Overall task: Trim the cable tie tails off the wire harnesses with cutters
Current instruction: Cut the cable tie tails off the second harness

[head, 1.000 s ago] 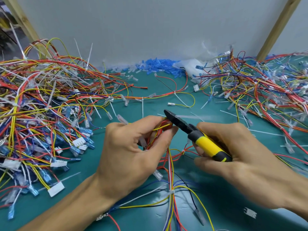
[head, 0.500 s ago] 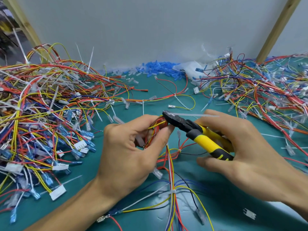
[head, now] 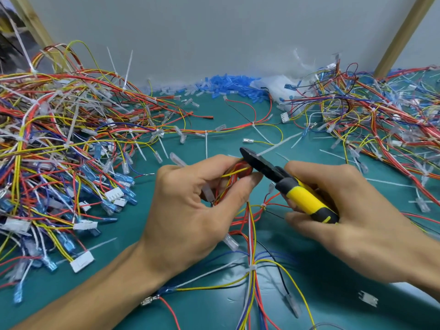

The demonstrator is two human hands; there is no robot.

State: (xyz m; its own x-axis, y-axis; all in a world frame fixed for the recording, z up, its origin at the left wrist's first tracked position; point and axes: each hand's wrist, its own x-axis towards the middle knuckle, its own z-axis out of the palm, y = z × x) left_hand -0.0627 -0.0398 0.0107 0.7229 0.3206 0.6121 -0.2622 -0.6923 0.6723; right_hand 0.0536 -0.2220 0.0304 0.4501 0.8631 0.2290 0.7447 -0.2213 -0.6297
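Note:
My left hand point(head: 190, 210) pinches a wire harness point(head: 251, 246) of red, yellow and blue wires just above the green mat. My right hand point(head: 352, 210) grips the yellow-and-black cutters point(head: 292, 189). Their black jaws sit against the bundle at my left fingertips, closed on a white cable tie tail point(head: 277, 145) that sticks out up and to the right. Lower on the same harness a second white tie point(head: 252, 267) wraps the wires, its tail pointing left.
A big tangle of harnesses point(head: 59, 151) with uncut tie tails fills the left. Another tangle point(head: 381, 115) lies at the right. Blue terminal sleeves point(head: 226, 84) and a white bag point(head: 278, 88) line the back wall. A loose harness point(head: 252, 123) lies beyond my hands on the mat point(head: 333, 282).
The cutter handles spread half a second ago and are squeezed together again now. The tie tail at the jaws has swung from level to pointing up and right.

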